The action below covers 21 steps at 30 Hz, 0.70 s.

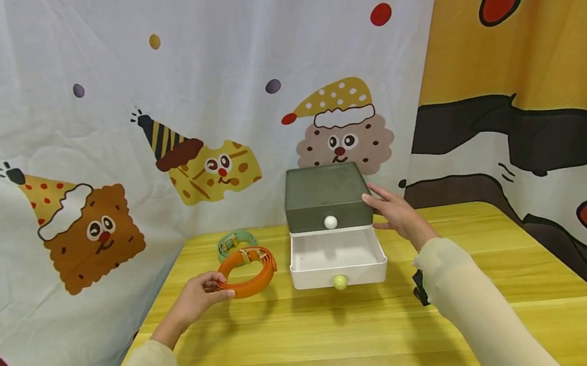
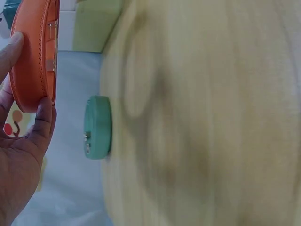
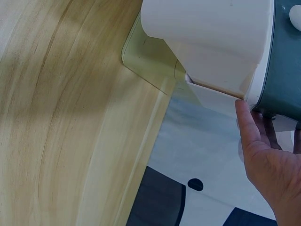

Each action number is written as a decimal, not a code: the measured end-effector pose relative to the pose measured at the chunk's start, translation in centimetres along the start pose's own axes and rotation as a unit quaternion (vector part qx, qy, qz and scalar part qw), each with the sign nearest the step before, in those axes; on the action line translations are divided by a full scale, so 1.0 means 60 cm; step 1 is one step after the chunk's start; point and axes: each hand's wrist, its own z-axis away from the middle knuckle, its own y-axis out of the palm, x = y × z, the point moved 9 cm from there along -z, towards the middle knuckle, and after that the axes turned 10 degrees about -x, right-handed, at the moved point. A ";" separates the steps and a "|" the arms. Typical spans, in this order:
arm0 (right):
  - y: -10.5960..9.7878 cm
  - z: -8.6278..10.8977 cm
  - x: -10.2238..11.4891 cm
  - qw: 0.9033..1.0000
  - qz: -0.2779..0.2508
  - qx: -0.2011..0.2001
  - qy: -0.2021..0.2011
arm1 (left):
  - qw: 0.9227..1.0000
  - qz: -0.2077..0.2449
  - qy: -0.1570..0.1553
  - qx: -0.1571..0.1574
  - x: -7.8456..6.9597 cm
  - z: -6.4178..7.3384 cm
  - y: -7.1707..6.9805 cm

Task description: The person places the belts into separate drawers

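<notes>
My left hand (image 1: pixel 196 300) pinches a coiled orange belt (image 1: pixel 255 285) between thumb and fingers, raised over the table in the left wrist view, its metal buckle at the top of the coil. Behind it a coiled green belt (image 1: pixel 222 251) lies on the table; its gold-coloured buckle shows. A small two-drawer box stands to the right, with a dark green upper drawer (image 1: pixel 305 219) closed and a white lower drawer (image 1: pixel 312 279) pulled out, nothing visible inside. Against the box's right side rests my right hand (image 1: pixel 399 214), fingers extended, as the right wrist view (image 3: pixel 263 155) also shows.
The yellow wood-grain table (image 1: pixel 302 351) extends in front of the box and to both sides. A printed cloth (image 1: pixel 235 51) with cartoon figures hangs behind the table's back edge. The lower drawer juts forward with a pale green knob (image 1: pixel 340 282).
</notes>
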 end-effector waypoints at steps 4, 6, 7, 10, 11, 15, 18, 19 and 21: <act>0.000 -0.001 -0.001 1.000 0.000 -0.001 0.000 | 1.000 -0.002 0.008 0.004 -0.012 -0.005 -0.006; 0.000 -0.001 -0.001 1.000 0.000 -0.001 -0.001 | 1.000 -0.005 0.015 0.006 -0.022 -0.008 -0.009; 0.000 -0.001 -0.001 1.000 -0.001 -0.001 -0.001 | 1.000 -0.007 0.018 0.007 -0.027 -0.008 -0.010; 0.000 -0.002 -0.001 1.000 -0.003 -0.001 -0.001 | 1.000 -0.007 0.019 0.010 -0.043 -0.010 -0.013; 0.000 -0.002 -0.001 1.000 -0.004 -0.001 -0.001 | 1.000 -0.008 0.017 0.010 -0.048 -0.011 -0.015; 0.000 -0.002 -0.001 1.000 -0.005 0.000 -0.001 | 1.000 -0.010 0.014 0.013 -0.066 -0.014 -0.017; 0.000 -0.003 -0.002 1.000 -0.005 -0.001 0.000 | 1.000 -0.013 0.018 0.018 -0.078 -0.016 -0.015; 0.000 -0.003 -0.002 1.000 -0.004 -0.001 0.001 | 0.999 -0.014 0.021 0.021 -0.082 -0.017 -0.014; 0.000 -0.004 -0.003 1.000 -0.004 -0.002 0.001 | 0.999 -0.013 0.026 0.027 -0.090 -0.017 -0.010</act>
